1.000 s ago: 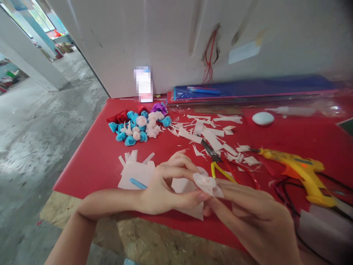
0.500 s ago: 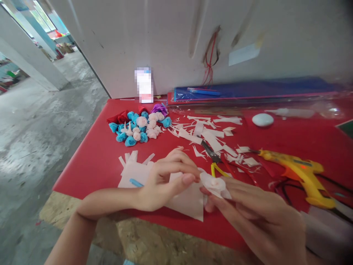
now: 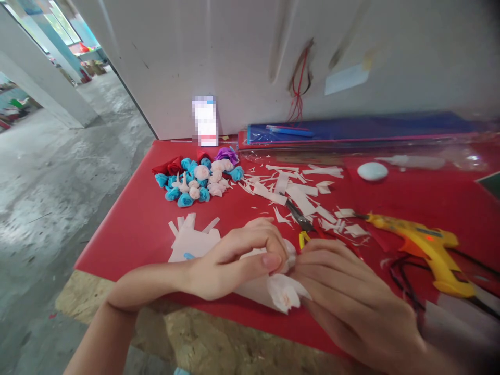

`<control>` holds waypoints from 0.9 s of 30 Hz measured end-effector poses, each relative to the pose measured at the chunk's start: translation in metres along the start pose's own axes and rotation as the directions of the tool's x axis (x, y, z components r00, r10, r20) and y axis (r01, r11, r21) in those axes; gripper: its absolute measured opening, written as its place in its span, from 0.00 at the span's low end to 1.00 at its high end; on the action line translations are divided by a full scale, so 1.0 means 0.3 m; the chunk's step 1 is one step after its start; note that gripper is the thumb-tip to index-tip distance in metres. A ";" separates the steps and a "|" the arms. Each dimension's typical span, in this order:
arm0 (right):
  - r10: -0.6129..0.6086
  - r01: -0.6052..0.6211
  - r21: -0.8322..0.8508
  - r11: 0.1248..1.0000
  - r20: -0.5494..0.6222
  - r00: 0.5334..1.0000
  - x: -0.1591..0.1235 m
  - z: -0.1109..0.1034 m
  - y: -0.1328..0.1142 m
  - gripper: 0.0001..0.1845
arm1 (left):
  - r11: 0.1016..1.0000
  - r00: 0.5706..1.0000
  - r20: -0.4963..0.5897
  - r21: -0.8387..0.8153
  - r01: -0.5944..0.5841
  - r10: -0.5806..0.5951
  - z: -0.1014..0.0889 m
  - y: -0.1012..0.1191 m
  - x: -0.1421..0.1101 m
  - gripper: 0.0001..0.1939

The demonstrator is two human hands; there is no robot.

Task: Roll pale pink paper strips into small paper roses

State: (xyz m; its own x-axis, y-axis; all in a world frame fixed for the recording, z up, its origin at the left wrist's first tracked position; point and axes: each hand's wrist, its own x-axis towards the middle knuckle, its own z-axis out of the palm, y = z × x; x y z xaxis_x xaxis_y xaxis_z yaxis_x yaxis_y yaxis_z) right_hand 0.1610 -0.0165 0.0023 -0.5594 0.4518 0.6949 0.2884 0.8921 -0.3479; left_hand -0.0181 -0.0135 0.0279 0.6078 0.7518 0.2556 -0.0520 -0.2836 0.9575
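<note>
The person's right hand [image 3: 351,297] gripped a white paper flower [image 3: 284,296] by its edge, fingers brought together, with the bloom turned down toward the near edge of the red worktop [image 3: 128,224]. The left hand [image 3: 234,263] was curled, its thumb laid against the bent fingers, just above the flower at about eleven o'clock from it. Pale paper showed between the fingertips of both hands, but whether the left one was pinching it could not be told.

Taking the held flower as the centre of the dial, white paper sheets [image 3: 193,242] lay at ten o'clock, partly under the left hand, with the tip of a blue pen [image 3: 189,256] on them. At eleven o'clock, well apart, sat a cluster of paper flowers [image 3: 194,193] in blue, pale pink, red and purple, and beyond it a lit phone [image 3: 206,122] leaned against the wall [image 3: 242,62].

At twelve o'clock were pliers [image 3: 299,213] among scattered white scraps [image 3: 300,199], their handles partly hidden by the right hand. A white egg-shaped object [image 3: 372,171] rested at one o'clock, and a yellow glue gun [image 3: 429,245] lay at two o'clock, its nozzle near the scraps.
</note>
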 end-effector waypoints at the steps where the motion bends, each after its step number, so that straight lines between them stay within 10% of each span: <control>1: -0.010 0.010 -0.004 1.000 0.034 0.999 0.003 -0.007 -0.005 0.09 | 1.000 1.000 0.015 0.009 0.011 -0.012 -0.005 0.004 0.001 0.13; 9: 0.054 -0.051 -0.070 0.996 0.046 0.997 0.012 -0.035 -0.036 0.11 | 0.998 0.986 0.156 0.055 0.041 -0.049 -0.026 0.039 0.000 0.14; 27: 0.367 -0.419 0.259 0.870 0.227 0.902 0.025 -0.037 -0.053 0.12 | 0.983 0.991 0.065 0.147 0.105 -0.116 0.010 0.004 -0.015 0.12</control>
State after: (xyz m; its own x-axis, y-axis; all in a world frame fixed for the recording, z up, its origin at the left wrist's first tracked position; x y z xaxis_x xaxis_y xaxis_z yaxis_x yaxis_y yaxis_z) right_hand 0.1608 -0.0274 0.0203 -0.5753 0.7362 0.3563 0.2837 0.5882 -0.7573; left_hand -0.0186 -0.0189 0.0274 0.6601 0.7392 0.1336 0.1296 -0.2874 0.9490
